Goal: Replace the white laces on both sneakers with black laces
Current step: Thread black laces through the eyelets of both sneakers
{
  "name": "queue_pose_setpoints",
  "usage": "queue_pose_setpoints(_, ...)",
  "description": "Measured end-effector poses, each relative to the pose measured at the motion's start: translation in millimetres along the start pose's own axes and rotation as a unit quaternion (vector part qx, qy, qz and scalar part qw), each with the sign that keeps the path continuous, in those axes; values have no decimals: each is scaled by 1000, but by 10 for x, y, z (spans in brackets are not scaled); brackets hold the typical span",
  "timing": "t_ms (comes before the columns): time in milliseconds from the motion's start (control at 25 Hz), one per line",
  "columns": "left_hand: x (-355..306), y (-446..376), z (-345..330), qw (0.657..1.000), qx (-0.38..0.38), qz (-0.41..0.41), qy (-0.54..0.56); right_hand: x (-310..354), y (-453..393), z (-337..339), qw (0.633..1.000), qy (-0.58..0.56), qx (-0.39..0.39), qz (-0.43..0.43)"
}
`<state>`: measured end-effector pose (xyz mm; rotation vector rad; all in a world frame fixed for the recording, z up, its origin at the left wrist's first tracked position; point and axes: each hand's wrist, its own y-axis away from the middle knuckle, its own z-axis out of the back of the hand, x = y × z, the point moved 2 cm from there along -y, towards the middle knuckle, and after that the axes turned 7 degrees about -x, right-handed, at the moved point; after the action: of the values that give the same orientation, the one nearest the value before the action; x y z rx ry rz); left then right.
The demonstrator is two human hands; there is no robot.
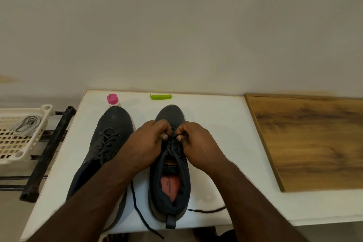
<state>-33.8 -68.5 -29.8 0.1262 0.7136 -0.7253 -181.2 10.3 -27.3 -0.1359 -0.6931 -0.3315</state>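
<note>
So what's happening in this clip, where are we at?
A person is lacing the right-hand dark grey sneaker on the white table. Both the left hand and the right hand pinch the black lace near the lower eyelets; its loose ends trail toward the table's near edge. The left-hand dark grey sneaker already carries black lacing. Pale laces lie in the cream plastic basket to the left.

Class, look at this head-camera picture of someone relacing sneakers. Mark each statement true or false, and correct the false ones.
1. Both hands, left hand and right hand, pinch the black lace on the right sneaker. True.
2. The white laces lie on the table. False: they lie in the plastic basket.
3. The left sneaker carries a black lace. True.
4. The green clip sits inside a sneaker. False: it lies on the white table.
</note>
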Motion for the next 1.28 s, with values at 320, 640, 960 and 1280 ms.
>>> queue_pose_setpoints(320,71,-1,86,996,-9,77,42,13,-6,-17,1000,10,-23,6)
queue_pose_setpoints(640,55,-1,56,998,0,62,18,37,27,-59,999,-12,-41,16)
queue_pose_setpoints(960,122,30,164,991,54,38,117,30,-1,-3,999,-36,-19,-18)
queue_pose_setpoints(1280,58,46,114,997,41,-20,60,34,-5,-13,998,-48,-7,-25)
